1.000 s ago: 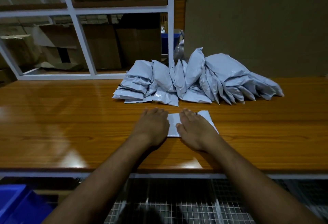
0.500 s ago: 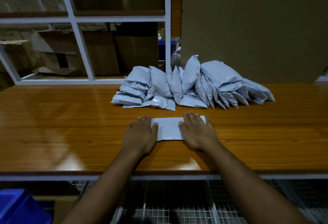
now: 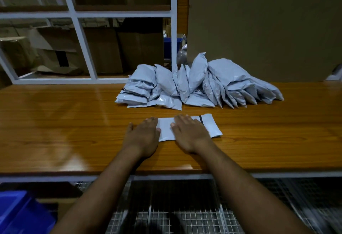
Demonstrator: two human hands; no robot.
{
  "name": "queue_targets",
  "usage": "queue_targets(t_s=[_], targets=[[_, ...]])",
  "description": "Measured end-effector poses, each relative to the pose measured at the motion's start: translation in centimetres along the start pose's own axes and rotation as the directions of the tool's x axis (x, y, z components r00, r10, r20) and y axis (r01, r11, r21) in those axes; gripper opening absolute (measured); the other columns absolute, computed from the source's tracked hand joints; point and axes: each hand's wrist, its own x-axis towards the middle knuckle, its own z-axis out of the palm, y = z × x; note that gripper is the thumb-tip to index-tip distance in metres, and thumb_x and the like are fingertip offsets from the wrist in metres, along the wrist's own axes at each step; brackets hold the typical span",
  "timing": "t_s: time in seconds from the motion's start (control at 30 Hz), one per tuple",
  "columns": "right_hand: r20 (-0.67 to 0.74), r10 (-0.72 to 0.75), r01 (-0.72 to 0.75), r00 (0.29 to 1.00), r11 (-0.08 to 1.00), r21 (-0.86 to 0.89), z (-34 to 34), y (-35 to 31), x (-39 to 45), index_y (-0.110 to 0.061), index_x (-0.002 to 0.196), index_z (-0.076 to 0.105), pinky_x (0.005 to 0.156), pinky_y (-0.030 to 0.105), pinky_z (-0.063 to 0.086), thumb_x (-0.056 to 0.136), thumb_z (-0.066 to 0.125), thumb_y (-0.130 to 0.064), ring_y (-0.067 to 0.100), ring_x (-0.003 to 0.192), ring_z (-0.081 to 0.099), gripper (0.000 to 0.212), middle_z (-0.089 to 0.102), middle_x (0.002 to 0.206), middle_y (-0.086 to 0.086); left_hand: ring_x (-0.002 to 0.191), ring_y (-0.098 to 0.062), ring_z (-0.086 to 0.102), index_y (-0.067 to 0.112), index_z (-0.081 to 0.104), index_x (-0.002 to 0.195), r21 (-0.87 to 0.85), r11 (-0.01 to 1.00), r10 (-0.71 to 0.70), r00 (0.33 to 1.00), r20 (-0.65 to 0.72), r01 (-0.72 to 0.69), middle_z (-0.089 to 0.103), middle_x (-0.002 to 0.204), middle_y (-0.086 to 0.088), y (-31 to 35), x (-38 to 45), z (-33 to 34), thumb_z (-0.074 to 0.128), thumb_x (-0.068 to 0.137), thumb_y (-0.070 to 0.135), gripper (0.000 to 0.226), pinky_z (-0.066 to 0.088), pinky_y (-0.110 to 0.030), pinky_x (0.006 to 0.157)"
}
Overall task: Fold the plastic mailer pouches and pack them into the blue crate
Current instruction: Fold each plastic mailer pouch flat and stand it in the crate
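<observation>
Progress looks small from where I watch: only one flat pale grey plastic mailer pouch [image 3: 187,129] is in work, lying on the glossy orange-brown wooden bench top [image 3: 64,122] just in front of me. My left hand [image 3: 143,137] lies flat with the fingers together, palm down, at the pouch's 9 o'clock edge, and my right hand [image 3: 190,133] is pressed flat on the middle of it; neither hand grips anything. A dark strip shows near the pouch's 3 o'clock end, so I judge the fold is not finished. At 12 o'clock from the hands, well apart from them, a heap of puffy grey-white plastic mailer pouches [image 3: 199,83] leans together, and I judge they all still wait. The blue plastic crate [image 3: 20,213] shows only a corner at 7 o'clock below the bench edge; I cannot tell if anything is packed inside.
</observation>
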Motion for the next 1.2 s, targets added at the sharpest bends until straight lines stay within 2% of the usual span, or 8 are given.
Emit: queue_targets(t_s=[0.4,0.67,0.83,0.93,1.0,1.07,1.13,1.2], targets=[[0.045,0.116,-0.116,0.992,0.993,-0.002,-1.2,5.2,-0.1,-0.017,0.161,0.005,0.126,0.041,0.006,0.106,0.007,-0.05,0.015,0.154,0.002,0.064,0.0,0.168,0.0,0.154,-0.01,0.005,0.026,0.006,0.162,0.066,0.998,-0.01,0.998,0.055,0.007,0.005,0.168,0.008,0.2,0.1,-0.2,0.012,0.107,0.045,0.058,-0.009,-0.051,0.123],[-0.026,0.162,-0.163,0.986,0.986,-0.041,-1.4,5.8,-1.1,-0.019,0.161,0.008,0.125,0.039,0.005,0.106,0.006,-0.049,0.014,0.154,0.005,0.062,0.004,0.168,-0.001,0.155,-0.015,-0.004,0.022,-0.001,0.161,0.035,0.999,-0.02,0.997,0.073,0.017,-0.003,0.169,0.004,-0.3,0.2,0.3,0.008,0.104,0.056,0.067,-0.008,-0.051,0.123],[-0.022,0.114,-0.116,0.993,0.99,-0.084,-1.5,5.7,-2.4,-0.023,0.161,0.011,0.123,0.044,0.006,0.105,0.015,-0.056,0.024,0.154,0.005,0.065,0.002,0.168,0.005,0.155,-0.018,-0.008,0.017,0.002,0.161,0.044,0.997,0.062,0.989,-0.135,-0.057,0.0,0.169,-0.003,-0.3,-1.4,0.0,0.014,0.103,0.06,0.073,-0.002,-0.045,0.125],[-0.065,0.167,-0.172,0.984,0.981,-0.086,-0.6,4.1,-3.1,-0.017,0.159,0.018,0.122,0.05,0.01,0.105,0.019,-0.053,0.03,0.153,0.011,0.065,0.017,0.166,0.012,0.154,-0.013,-0.008,0.022,0.003,0.162,0.042,0.964,0.266,0.947,-0.178,-0.263,-0.001,0.169,0.002,0.4,-3.7,-0.2,0.024,0.103,0.059,0.072,0.001,-0.039,0.126],[-0.148,0.149,-0.156,0.978,0.987,-0.038,-0.3,2.0,-3.7,-0.01,0.153,0.031,0.117,0.047,0.023,0.106,0.026,-0.044,0.035,0.143,0.032,0.058,0.039,0.154,0.019,0.154,-0.01,-0.008,0.024,0.002,0.162,-0.006,0.942,0.333,0.936,-0.112,-0.336,-0.003,0.169,0.004,0.4,-5.3,-0.1,0.026,0.101,0.063,0.076,0.003,-0.037,0.126],[-0.258,0.094,-0.09,0.962,0.996,0.027,-0.3,-0.3,-4.5,-0.009,0.14,0.047,0.101,0.041,0.036,0.107,0.033,-0.034,0.037,0.121,0.054,0.044,0.062,0.129,0.02,0.154,-0.01,-0.008,0.024,0.001,0.162,-0.009,0.934,0.357,0.933,-0.048,-0.358,-0.004,0.169,0.005,-0.5,-6.5,0.2,0.021,0.096,0.071,0.083,0.004,-0.036,0.126],[-0.326,0.05,-0.028,0.944,0.997,0.074,-0.2,-2.2,-4.9,-0.016,0.126,0.058,0.083,0.038,0.042,0.105,0.039,-0.031,0.036,0.102,0.061,0.031,0.069,0.108,0.015,0.155,-0.012,-0.003,0.024,-0.001,0.162,0.009,0.933,0.36,0.933,-0.012,-0.36,-0.003,0.169,0.004,-2.3,-7.4,0.1,0.019,0.092,0.076,0.089,0.008,-0.037,0.125],[-0.344,0.048,0.006,0.938,0.988,0.153,0.1,-3.6,-5.0,-0.022,0.126,0.061,0.075,0.037,0.048,0.103,0.043,-0.031,0.034,0.095,0.064,0.031,0.071,0.106,0.012,0.155,-0.013,0.004,0.025,-0.001,0.162,0.065,0.931,0.359,0.933,0.018,-0.359,0.0,0.169,0.003,-4.8,-8.4,-0.3,0.027,0.091,0.079,0.093,0.011,-0.037,0.125]])
